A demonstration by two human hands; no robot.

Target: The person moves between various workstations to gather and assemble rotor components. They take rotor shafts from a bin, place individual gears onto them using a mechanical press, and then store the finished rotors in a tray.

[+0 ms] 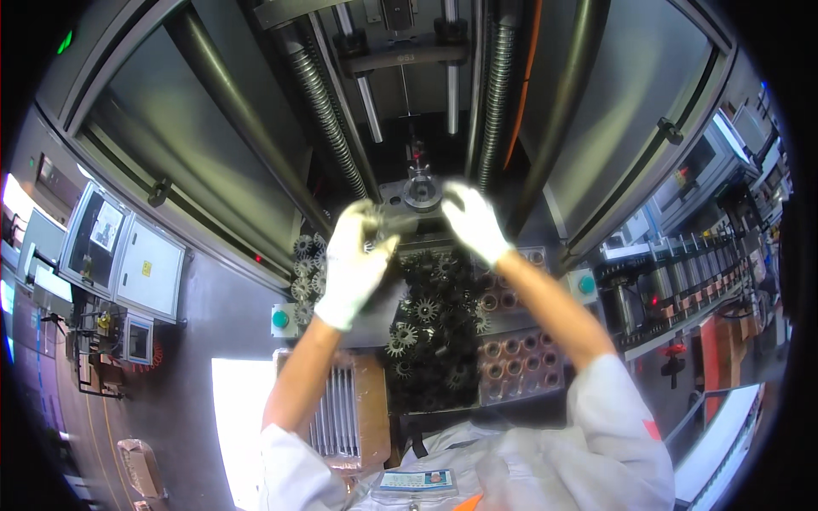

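My left hand (351,260), in a white glove, is at the left of the press bed, thumb and fingers around a blurred greyish metal piece that I cannot make out. My right hand (474,223), also gloved, is just right of the round metal fixture (421,192), its bent fingers slightly apart with nothing visible in them. The fixture stands on a grey plate under the press head (402,58). Nearer to me, a dark tray (430,379) holds several toothed metal discs (425,308); more toothed discs (302,268) are stacked left of it.
Clear plastic trays (520,375) with copper-coloured rings lie at the right. A cardboard box (372,400) with metal rods sits at the lower left. Green buttons (279,318) flank the bed. Thick press columns (567,102) rise on both sides. A roller conveyor (673,294) runs at the far right.
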